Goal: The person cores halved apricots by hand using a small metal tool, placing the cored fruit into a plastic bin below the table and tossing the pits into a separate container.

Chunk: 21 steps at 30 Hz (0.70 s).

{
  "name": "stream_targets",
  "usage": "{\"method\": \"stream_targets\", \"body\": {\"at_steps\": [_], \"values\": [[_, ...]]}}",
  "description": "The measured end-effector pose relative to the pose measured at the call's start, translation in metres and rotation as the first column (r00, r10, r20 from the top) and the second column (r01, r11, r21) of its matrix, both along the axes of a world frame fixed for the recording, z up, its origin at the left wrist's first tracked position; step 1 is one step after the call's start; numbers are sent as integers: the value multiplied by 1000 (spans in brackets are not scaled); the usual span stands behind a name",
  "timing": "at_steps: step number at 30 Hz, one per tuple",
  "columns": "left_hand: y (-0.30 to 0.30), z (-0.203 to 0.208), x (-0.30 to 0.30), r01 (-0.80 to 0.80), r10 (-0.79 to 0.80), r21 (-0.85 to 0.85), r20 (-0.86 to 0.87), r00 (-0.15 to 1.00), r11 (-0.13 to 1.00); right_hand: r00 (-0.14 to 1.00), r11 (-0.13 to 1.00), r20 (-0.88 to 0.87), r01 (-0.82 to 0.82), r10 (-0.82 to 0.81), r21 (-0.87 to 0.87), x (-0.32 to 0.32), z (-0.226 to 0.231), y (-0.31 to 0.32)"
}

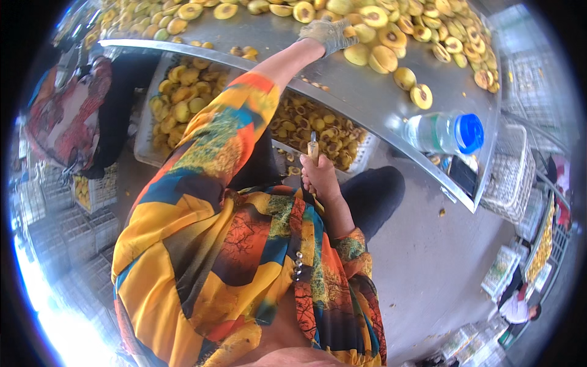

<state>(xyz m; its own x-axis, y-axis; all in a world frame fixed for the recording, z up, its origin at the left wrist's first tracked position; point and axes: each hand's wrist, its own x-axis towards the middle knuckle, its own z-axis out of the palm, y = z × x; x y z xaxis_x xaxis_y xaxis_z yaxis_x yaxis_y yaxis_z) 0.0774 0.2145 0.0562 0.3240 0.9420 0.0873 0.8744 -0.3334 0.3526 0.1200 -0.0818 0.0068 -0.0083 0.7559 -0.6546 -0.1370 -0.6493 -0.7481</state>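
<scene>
My left hand [329, 35], in a dirty light-coloured glove, reaches across the metal table [269, 64] into the halved yellow peaches [391, 37]. Its fingers are curled at a peach half [350, 30], partly hidden by the glove. Close to my body, my bare right hand [320, 180] is closed around the wooden handle of a small hand tool [313, 147]. The tool's short metal tip points up, away from me; its exact shape is too small to make out. Many cut peaches show brown centres.
A blue-capped clear plastic bottle [443, 133] lies on the table's right part, near a dark phone-like object [463, 174]. Under the near edge stand crates of peach halves [186, 92] and dark-centred pieces [318, 125]. White crates [509, 174] stand right; another person [67, 116] is left.
</scene>
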Motion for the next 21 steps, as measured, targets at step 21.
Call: {"method": "stream_targets", "body": {"at_steps": [21], "values": [[-173,10,-63,637,331,-381,921,203,670,782,836,-518,508,-346,208,27,40,30]]}}
